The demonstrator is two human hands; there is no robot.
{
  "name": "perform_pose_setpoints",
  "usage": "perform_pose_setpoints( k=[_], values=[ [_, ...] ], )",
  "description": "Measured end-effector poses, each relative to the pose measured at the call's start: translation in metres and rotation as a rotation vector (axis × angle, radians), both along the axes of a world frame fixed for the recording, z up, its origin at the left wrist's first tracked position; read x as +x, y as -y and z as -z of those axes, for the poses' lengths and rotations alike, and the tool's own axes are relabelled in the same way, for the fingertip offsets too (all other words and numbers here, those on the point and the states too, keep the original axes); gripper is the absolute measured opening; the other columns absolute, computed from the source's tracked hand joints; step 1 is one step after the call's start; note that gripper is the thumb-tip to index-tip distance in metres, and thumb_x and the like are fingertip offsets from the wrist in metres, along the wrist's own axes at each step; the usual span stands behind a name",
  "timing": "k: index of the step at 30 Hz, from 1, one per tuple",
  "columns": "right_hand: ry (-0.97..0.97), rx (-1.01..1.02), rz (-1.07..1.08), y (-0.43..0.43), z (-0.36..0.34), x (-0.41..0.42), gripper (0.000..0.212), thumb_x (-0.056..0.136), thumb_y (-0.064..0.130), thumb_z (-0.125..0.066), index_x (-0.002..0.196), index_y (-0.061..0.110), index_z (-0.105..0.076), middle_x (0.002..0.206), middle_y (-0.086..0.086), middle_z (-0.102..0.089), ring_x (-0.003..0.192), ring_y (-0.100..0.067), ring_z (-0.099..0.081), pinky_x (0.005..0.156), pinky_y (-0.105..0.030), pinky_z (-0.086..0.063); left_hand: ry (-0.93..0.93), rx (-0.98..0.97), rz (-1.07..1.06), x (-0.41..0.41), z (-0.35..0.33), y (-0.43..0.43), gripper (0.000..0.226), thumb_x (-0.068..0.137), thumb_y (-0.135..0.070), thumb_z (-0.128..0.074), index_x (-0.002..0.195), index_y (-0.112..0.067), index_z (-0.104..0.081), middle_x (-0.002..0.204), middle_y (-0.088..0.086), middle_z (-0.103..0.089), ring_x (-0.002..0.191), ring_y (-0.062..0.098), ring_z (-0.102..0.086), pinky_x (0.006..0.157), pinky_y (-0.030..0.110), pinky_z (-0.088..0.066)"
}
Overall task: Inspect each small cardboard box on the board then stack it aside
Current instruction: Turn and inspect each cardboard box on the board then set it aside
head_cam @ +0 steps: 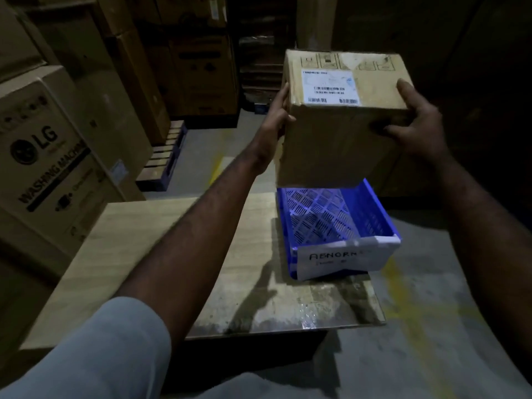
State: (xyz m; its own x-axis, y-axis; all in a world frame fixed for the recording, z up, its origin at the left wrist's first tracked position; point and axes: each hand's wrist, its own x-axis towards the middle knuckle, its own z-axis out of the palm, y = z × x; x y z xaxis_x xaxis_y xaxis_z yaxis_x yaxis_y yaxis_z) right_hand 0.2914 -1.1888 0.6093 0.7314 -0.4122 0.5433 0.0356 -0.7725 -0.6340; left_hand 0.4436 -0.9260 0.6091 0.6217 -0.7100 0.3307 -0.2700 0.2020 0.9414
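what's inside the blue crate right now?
Only its bare perforated floor shows inside the blue crate; no items are visible. The cardboard box, held above it by the left hand and right hand, covers the far end, so that part can't be checked.

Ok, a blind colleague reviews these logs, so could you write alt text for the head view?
The left hand and right hand hold a cardboard box with a white barcode label in the air above a blue perforated crate, which sits on a wooden board. Large cartons, one printed LG washing machine, stand at left in a dim storeroom.
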Motion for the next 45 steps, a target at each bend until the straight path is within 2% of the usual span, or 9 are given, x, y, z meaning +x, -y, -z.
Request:
perform_pose_setpoints(
  k=[3, 9, 13, 17, 21, 26, 33, 38, 45],
  values=[
    [-0.035, -0.039, 0.030, 0.015, 0.002, 0.012, 0.092, 0.084, 0.006, -0.084, 0.160, 0.006, -0.034, 0.164, -0.015, -0.037, 0.142, -0.007, -0.033, 0.106, 0.003, -0.028, -0.084, -0.015, 0.065, 0.018, 0.008, 0.011, 0.086, 0.085, -0.028, -0.044, 0.165, -0.023, -0.012, 0.164, 0.005, -0.036, 0.136, 0.014, -0.049, 0.093, 0.018, -0.049],
    [-0.053, -0.081, 0.068, 0.035, 0.020, 0.033, 0.090, 0.086, 0.009, -0.082, 0.161, 0.006, -0.032, 0.164, -0.016, -0.037, 0.143, -0.010, -0.034, 0.105, 0.003, -0.028, -0.179, -0.027, 0.070, 0.044, 0.023, 0.035, 0.082, 0.086, -0.027, -0.042, 0.164, -0.021, -0.018, 0.160, 0.003, -0.043, 0.137, 0.021, -0.052, 0.104, 0.033, -0.048],
    [-0.075, -0.054, 0.078, 0.049, 0.031, 0.053, 0.090, 0.086, 0.008, -0.082, 0.161, 0.009, -0.033, 0.163, -0.015, -0.038, 0.140, -0.007, -0.036, 0.112, -0.012, -0.032, -0.215, -0.016, 0.000, 0.059, 0.034, 0.056, 0.084, 0.081, -0.025, -0.044, 0.162, -0.020, -0.021, 0.157, 0.007, -0.046, 0.138, 0.030, -0.049, 0.111, 0.045, -0.046],
    [-0.082, -0.008, 0.033, 0.064, 0.039, 0.081, 0.088, 0.083, 0.001, -0.083, 0.158, 0.005, -0.037, 0.160, -0.017, -0.043, 0.134, -0.007, -0.041, 0.103, 0.002, -0.033, -0.286, -0.039, -0.104, 0.070, 0.046, 0.075, 0.079, 0.082, -0.025, -0.048, 0.158, -0.020, -0.028, 0.149, 0.007, -0.054, 0.131, 0.025, -0.055, 0.088, 0.028, -0.053],
    [-0.127, 0.020, -0.036, 0.086, 0.050, 0.110, 0.090, 0.082, 0.000, -0.083, 0.159, 0.006, -0.037, 0.158, -0.015, -0.046, 0.130, -0.006, -0.044, 0.095, 0.007, -0.030, -0.352, -0.105, -0.202, 0.076, 0.060, 0.099, 0.056, 0.102, -0.021, -0.052, 0.154, -0.014, -0.033, 0.139, 0.008, -0.058, 0.104, 0.004, -0.070, 0.077, 0.021, -0.056],
    [-0.178, 0.033, -0.082, 0.116, 0.075, 0.142, 0.089, 0.080, 0.004, -0.086, 0.157, 0.009, -0.042, 0.149, 0.002, -0.049, 0.131, -0.008, -0.046, 0.100, 0.002, -0.030, -0.386, -0.094, -0.286, 0.091, 0.083, 0.129, 0.046, 0.111, -0.024, -0.041, 0.155, -0.012, -0.036, 0.130, 0.006, -0.064, 0.100, 0.004, -0.073, 0.076, 0.023, -0.058],
    [-0.219, 0.082, -0.141, 0.143, 0.127, 0.181, 0.091, 0.078, 0.014, -0.091, 0.157, 0.009, -0.045, 0.154, -0.012, -0.053, 0.142, -0.019, -0.048, 0.116, -0.019, -0.032, -0.439, -0.029, -0.383, 0.119, 0.118, 0.153, 0.046, 0.112, -0.022, -0.038, 0.157, -0.012, -0.036, 0.136, 0.009, -0.063, 0.100, 0.005, -0.072, 0.074, 0.021, -0.057],
    [-0.241, 0.084, -0.150, 0.154, 0.155, 0.201, 0.087, 0.081, 0.009, -0.088, 0.156, 0.008, -0.045, 0.152, -0.016, -0.054, 0.139, -0.022, -0.050, 0.108, -0.007, -0.028, -0.482, 0.059, -0.393, 0.135, 0.131, 0.161, 0.043, 0.112, -0.018, -0.036, 0.154, -0.013, -0.040, 0.142, 0.012, -0.061, 0.088, -0.001, -0.070, 0.065, 0.015, -0.052],
    [-0.298, 0.105, -0.166, 0.164, 0.173, 0.221, 0.085, 0.081, 0.012, -0.089, 0.155, 0.010, -0.048, 0.149, -0.017, -0.056, 0.136, -0.021, -0.051, 0.105, -0.004, -0.029, -0.545, 0.117, -0.417, 0.153, 0.144, 0.169, 0.034, 0.111, -0.015, -0.035, 0.143, -0.018, -0.048, 0.112, -0.005, -0.069, 0.079, -0.006, -0.071, 0.061, 0.015, -0.052]
  ],
)
